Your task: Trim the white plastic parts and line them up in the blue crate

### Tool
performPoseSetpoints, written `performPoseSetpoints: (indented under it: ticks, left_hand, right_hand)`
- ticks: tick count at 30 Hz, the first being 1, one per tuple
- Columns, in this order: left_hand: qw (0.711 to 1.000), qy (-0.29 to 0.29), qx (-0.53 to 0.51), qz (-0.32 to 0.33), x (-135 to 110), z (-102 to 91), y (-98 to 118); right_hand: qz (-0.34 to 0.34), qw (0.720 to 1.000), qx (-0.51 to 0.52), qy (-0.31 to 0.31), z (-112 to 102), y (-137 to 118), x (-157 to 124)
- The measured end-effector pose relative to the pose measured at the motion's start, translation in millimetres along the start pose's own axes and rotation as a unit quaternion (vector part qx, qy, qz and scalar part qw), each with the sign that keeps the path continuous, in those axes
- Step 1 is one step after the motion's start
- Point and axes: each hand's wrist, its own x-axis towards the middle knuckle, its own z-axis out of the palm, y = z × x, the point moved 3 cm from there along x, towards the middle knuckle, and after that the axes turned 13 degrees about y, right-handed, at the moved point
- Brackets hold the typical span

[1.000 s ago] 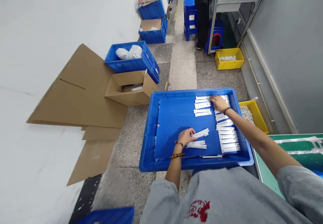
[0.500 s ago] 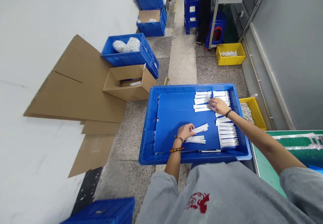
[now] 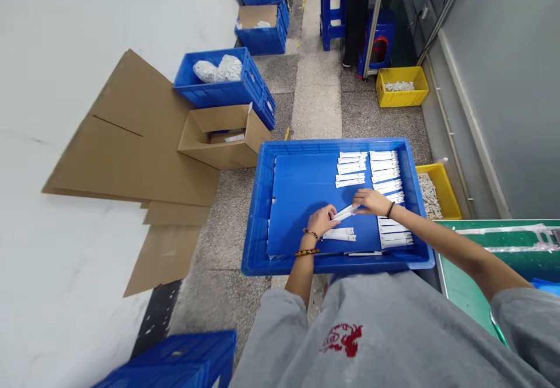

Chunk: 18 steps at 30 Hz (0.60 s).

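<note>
Was mid-layout, seemingly setting white strip (image 3: 345, 213) in place, between L hand (image 3: 322, 221) and R hand (image 3: 371, 202), over blue sheet (image 3: 301, 201) in blue crate (image 3: 332, 264), near rows of strips (image 3: 385, 166). L fingers (image 3: 333, 213) at near end, R fingers (image 3: 357, 199) at far end, both bent, grip unclear. Next move seemed to call for squaring it up. Print on strips too small to read; red logo (image 3: 343, 339) on grey top illegible.

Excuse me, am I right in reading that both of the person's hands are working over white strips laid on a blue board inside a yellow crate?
Not quite: the head view shows that crate is blue, not yellow. The left hand and right hand are working over white strips on a blue board inside a blue crate.
</note>
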Motion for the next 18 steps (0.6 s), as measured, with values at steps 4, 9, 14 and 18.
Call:
performPoseSetpoints:
  ticks: [4,9,14,18]
  left_hand:
    - [0.998,0.030,-0.002,0.049,3,1.2,5]
    - [0.992,0.051,-0.003,0.112,5,1.9,14]
    - [0.988,0.055,0.010,0.146,3,2.5,16]
    - [0.986,0.060,0.016,0.157,1,2.7,16]
  right_hand:
    - [0.010,1.000,0.007,0.004,4,-11,-12]
    - [0.085,0.995,-0.023,0.044,2,4,-16]
    - [0.108,0.993,-0.022,0.039,10,12,-13]
    - [0.116,0.991,-0.036,0.050,11,8,-13]
